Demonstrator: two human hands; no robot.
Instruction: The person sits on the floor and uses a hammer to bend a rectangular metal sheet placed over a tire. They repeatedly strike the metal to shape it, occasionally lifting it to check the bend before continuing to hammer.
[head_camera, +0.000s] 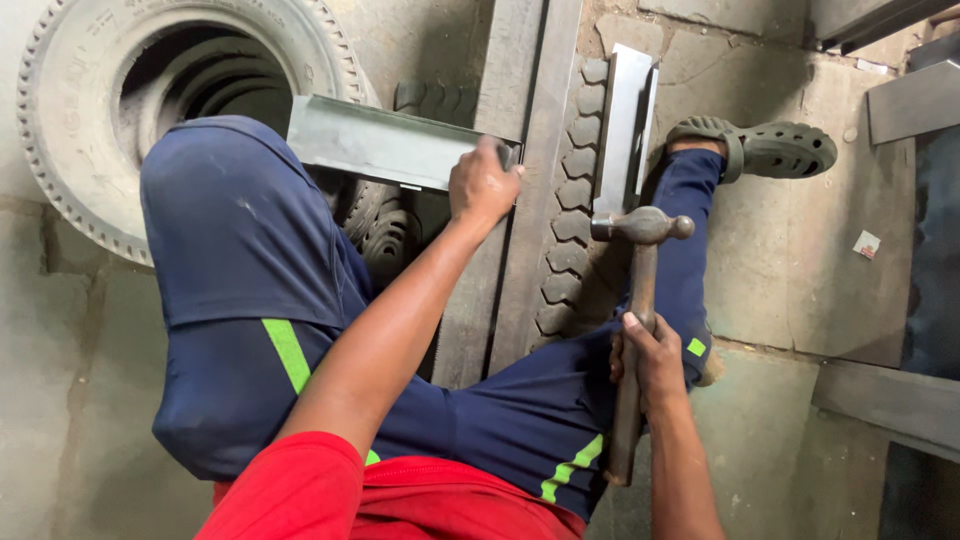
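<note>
Hammer (640, 300) gripped in my right hand (650, 360), head poised beside the upright plate (622, 130), left hand (482, 185) clamping the angle bar (385, 145) across the long beam (520, 200); a glancing blow could, I judge, catch those fingers.

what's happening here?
A person sits on the floor, legs apart. The right hand grips a ball-peen hammer by its wooden handle, head raised near an upright metal piece. The left hand holds the end of a grey steel angle section against long steel bars. Tyres lie behind.
</note>
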